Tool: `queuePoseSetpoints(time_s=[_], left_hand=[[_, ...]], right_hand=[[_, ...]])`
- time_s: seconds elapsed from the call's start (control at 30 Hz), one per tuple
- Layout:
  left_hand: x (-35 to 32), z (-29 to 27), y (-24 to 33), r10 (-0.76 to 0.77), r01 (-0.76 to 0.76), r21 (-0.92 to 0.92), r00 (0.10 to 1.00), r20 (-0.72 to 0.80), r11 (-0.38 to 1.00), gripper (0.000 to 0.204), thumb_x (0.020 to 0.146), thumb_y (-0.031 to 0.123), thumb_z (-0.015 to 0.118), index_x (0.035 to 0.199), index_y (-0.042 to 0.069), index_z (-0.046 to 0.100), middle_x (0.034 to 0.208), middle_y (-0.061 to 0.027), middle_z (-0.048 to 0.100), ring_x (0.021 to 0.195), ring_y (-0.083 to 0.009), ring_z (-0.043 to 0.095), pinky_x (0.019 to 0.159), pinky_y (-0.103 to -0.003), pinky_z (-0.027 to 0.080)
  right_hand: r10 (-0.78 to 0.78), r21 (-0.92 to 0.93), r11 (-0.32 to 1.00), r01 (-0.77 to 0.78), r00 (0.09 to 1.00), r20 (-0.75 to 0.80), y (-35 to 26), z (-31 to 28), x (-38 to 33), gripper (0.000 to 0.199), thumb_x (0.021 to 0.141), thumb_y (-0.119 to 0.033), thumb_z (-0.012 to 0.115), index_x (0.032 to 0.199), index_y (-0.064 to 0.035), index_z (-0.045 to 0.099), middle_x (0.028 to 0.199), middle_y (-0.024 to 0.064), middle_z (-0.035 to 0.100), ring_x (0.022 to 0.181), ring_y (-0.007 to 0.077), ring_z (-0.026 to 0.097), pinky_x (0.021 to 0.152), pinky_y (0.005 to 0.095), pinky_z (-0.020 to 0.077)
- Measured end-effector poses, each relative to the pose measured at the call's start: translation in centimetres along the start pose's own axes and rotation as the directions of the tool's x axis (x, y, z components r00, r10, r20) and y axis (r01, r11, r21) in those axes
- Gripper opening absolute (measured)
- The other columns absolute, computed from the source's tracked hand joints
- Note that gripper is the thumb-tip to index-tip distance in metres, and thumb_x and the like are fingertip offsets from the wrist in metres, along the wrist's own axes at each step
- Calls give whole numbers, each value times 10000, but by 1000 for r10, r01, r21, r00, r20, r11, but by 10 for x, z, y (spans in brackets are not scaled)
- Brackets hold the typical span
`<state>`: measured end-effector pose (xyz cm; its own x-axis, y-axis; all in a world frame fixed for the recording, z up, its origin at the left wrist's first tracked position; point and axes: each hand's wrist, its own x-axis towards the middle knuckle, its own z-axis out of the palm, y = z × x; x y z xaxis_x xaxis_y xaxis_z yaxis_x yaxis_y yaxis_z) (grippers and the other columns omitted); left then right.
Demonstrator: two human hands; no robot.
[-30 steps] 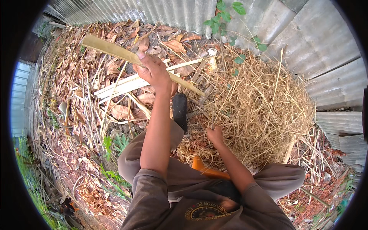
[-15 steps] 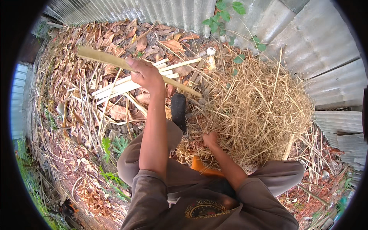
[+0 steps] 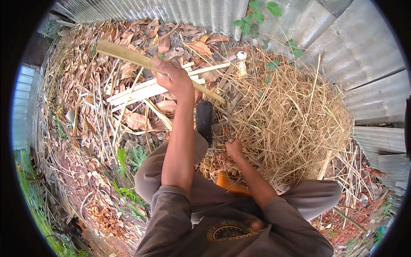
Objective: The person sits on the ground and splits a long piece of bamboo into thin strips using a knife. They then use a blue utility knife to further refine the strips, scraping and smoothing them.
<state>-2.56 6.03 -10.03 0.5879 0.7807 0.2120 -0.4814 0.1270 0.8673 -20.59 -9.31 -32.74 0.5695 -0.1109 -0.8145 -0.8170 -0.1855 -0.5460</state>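
Leaf-strewn ground (image 3: 81, 64), with a straw heap (image 3: 295, 111) at three o'clock, meets a corrugated wall (image 3: 188, 19) at twelve. The left hand (image 3: 172, 78) is clamped around a flat strip (image 3: 122, 54) spanning its ten to four o'clock; the right hand (image 3: 233, 148) grips a thin tool (image 3: 229, 123).

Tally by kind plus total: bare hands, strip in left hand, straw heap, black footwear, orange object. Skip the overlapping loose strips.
Bare left hand and bare right hand: 2
Long, flat, yellow-tan strip: 1
Rounded heap of dry golden straw: 1
Black elongated footwear: 1
Smooth orange object: 1
Total: 6
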Motion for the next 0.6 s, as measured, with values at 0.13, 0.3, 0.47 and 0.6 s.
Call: queuePoseSetpoints(time_s=[0.13, 0.3, 0.47, 0.6], left_hand=[[-7, -8, 5, -16, 16, -9, 1000, -21, 1000, 500, 1022, 441, 412, 649, 143, 267, 562, 51, 268, 480, -47, 253, 424, -235, 213], [-17, 5, 12, 7, -6, -28, 999, 52, 1000, 519, 1030, 420, 405, 618, 134, 270, 521, 57, 286, 474, -41, 265, 420, -240, 211], [-37, 23, 2, 165, -172, 34, 974, 153, 984, 533, 1030, 395, 419, 590, 107, 326, 497, 50, 340, 463, -41, 284, 428, -251, 209], [-39, 21, -4, 140, -148, 32, 973, 182, 988, 539, 1036, 376, 404, 578, 105, 320, 486, 52, 336, 460, -37, 281, 426, -254, 205]], right_hand=[[-442, 73, 893, 445, 895, -51, -28, -21, -27, 101, 808, -92, 568, 734, -23, 577, 532, 19, 504, 466, 129, 461, 475, 325, 363], [-618, 101, 762, 639, 765, -181, -98, -71, -87, 63, 814, -62, 554, 775, -25, 587, 545, -1, 506, 476, 90, 453, 472, 286, 356], [-529, 94, 826, 556, 821, -215, -64, -88, -77, 50, 808, -54, 561, 783, -23, 591, 552, 4, 509, 481, 87, 462, 476, 275, 359], [-501, -38, 864, 501, 851, -160, -52, -94, -63, 53, 810, -68, 576, 826, -20, 591, 557, 19, 516, 473, 103, 459, 469, 275, 353]])
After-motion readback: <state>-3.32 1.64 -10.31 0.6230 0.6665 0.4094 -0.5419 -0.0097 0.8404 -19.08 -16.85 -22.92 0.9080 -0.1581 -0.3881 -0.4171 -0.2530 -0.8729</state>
